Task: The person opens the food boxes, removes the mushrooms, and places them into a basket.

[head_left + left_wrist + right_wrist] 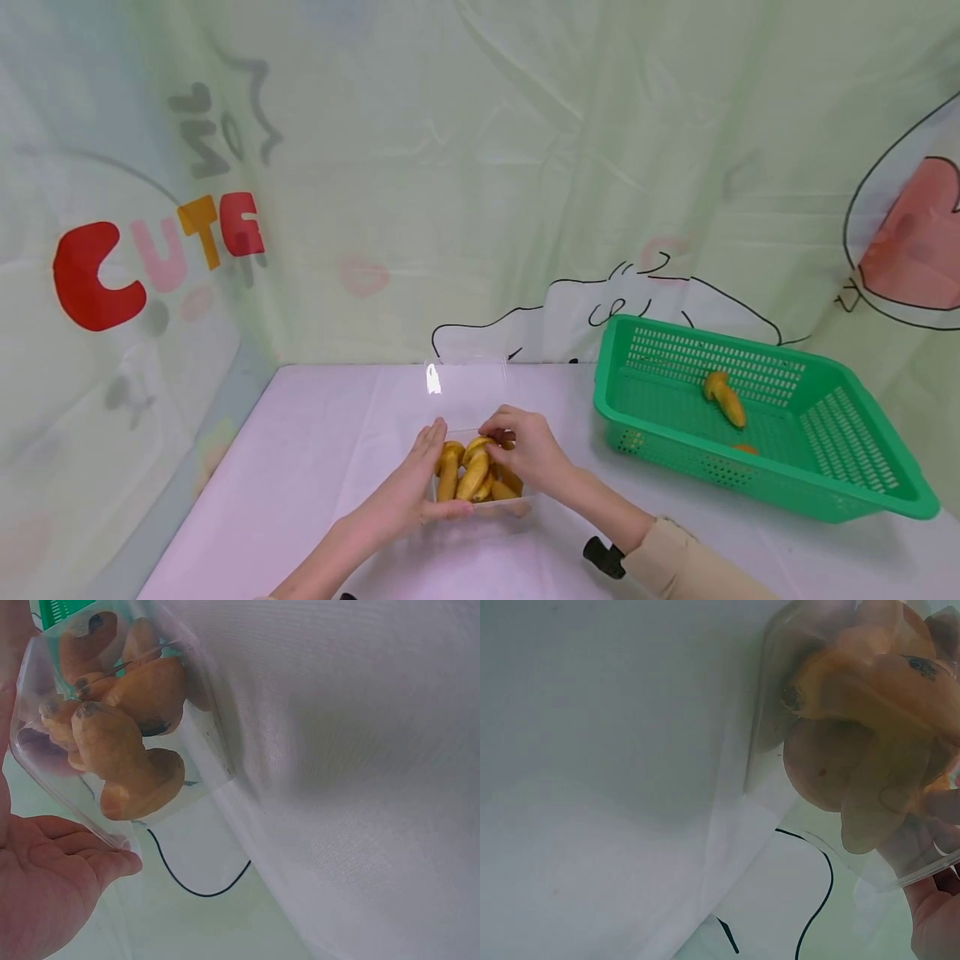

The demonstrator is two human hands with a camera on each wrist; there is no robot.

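From my end I judge the packing to be well along: several mushrooms lie in the clear box (495, 506), though they overlap too much for me to count. In the basket (675, 457) at the right, one spare mushroom (725, 400) shows whole, and an orange piece (746, 448) peeks over the near wall, mostly hidden. Those two look to me like what is left, along with shutting the lid (472, 381), which stands raised at the box's far side.

I see the left hand (408, 482) at the box's left, fingers straight along that wall, thumb spread along the near edge; it steadies rather than grasps, I think. The right hand (534, 442) comes over the right side with curled fingers, thumb and fingertip seeming to pinch the middle mushroom (472, 477) by its cap. The hands are apart, on opposite sides of the box.

That middle mushroom lies inside the box, just right of the left mushroom (447, 477). I read its long axis as running far to near, cap at the far end, stem slanting slightly left as it comes near. The left mushroom points almost straight near, cap far. The spare one runs from far left, where its cap is, to near right.
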